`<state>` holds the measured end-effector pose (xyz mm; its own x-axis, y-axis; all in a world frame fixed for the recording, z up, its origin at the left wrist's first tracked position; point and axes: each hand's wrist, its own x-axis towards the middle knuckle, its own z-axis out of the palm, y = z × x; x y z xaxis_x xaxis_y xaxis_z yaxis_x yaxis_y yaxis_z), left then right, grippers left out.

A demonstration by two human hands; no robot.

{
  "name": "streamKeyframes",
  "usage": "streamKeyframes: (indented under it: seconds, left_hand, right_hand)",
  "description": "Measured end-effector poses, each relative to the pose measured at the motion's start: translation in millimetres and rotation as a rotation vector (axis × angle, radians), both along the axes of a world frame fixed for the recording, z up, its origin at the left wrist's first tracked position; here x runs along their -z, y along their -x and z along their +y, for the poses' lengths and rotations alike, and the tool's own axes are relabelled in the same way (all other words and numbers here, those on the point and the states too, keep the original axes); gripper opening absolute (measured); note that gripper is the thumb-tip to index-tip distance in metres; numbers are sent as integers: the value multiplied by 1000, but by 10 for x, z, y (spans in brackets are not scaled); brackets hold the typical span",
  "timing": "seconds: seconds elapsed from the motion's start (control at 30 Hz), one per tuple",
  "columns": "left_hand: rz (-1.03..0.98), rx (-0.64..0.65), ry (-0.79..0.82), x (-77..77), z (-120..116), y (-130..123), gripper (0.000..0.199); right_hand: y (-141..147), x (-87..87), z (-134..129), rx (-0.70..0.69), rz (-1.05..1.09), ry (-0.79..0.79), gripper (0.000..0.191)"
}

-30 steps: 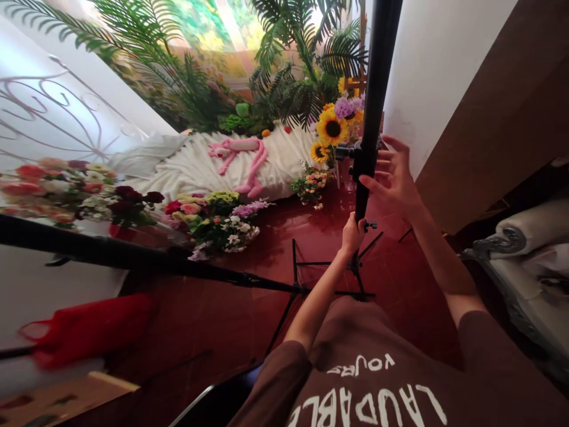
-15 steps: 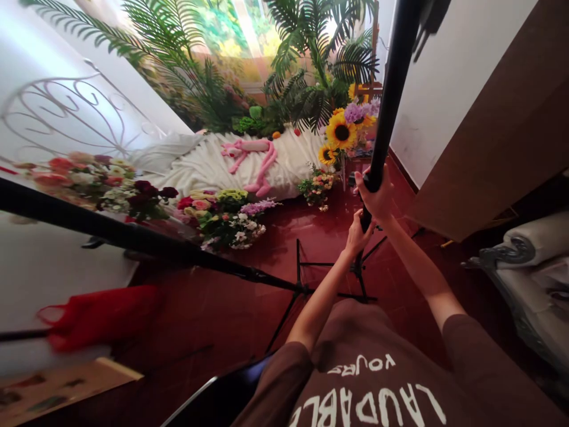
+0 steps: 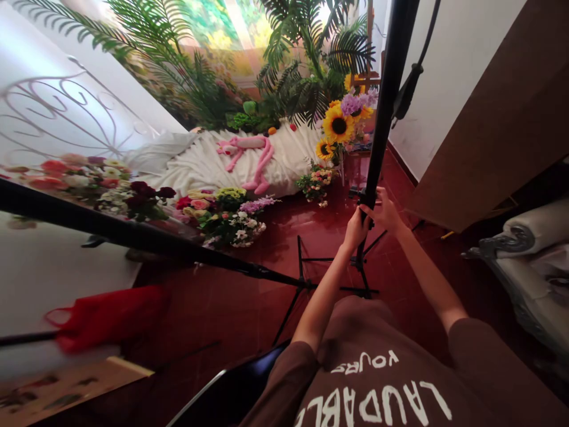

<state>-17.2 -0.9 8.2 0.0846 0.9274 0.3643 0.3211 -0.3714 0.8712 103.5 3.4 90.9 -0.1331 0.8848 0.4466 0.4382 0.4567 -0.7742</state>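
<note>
A black light stand (image 3: pixel 384 112) rises past me on the right, slightly tilted in view, above its spread tripod legs. My left hand (image 3: pixel 356 231) is closed around its lower tube, just below a joint collar (image 3: pixel 365 198). At that collar, my right hand (image 3: pixel 387 214) has its thumb and fingers against the right side of the stand; the fingertips are partly hidden. A black cable with an inline switch (image 3: pixel 408 92) hangs alongside the upper pole.
Another black stand (image 3: pixel 178 246) slants across the left. Ahead are a white draped cloth (image 3: pixel 191 166) with a pink plush toy (image 3: pixel 255 143), flower bunches (image 3: pixel 231 219), sunflowers (image 3: pixel 338 126) and palm fronds (image 3: pixel 311 59). A red bag (image 3: pixel 106 317) is left, a cream sofa (image 3: pixel 520 261) right.
My right hand has come down from its grip on the upper pole to the collar, beside my left hand. The hanging cable and switch now show more clearly. My left hand still grips the lower tube.
</note>
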Motion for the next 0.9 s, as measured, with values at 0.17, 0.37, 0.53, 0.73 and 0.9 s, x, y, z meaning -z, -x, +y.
streamKeyframes:
  seconds: [0.17,0.37,0.53,0.73,0.9]
  left_hand:
    - [27,3,20,-10,-13,5,38]
    - [49,-19,49,-22,-22,-8,37]
    - [30,-7,63,-44,-34,-12,36]
    - [9,-12,75,-60,-49,-23,36]
    - [13,-9,70,-64,-55,-25,37]
  right_hand:
    - [-463,381,-242,-11,-94,65,45]
    - [-552,610,-390,18,-70,166,46]
    - [-485,671,-329,59,-16,268,51]
    - [-456,751,-328,102,-44,365,58]
    - [-447,777,-334,167,111,421,60]
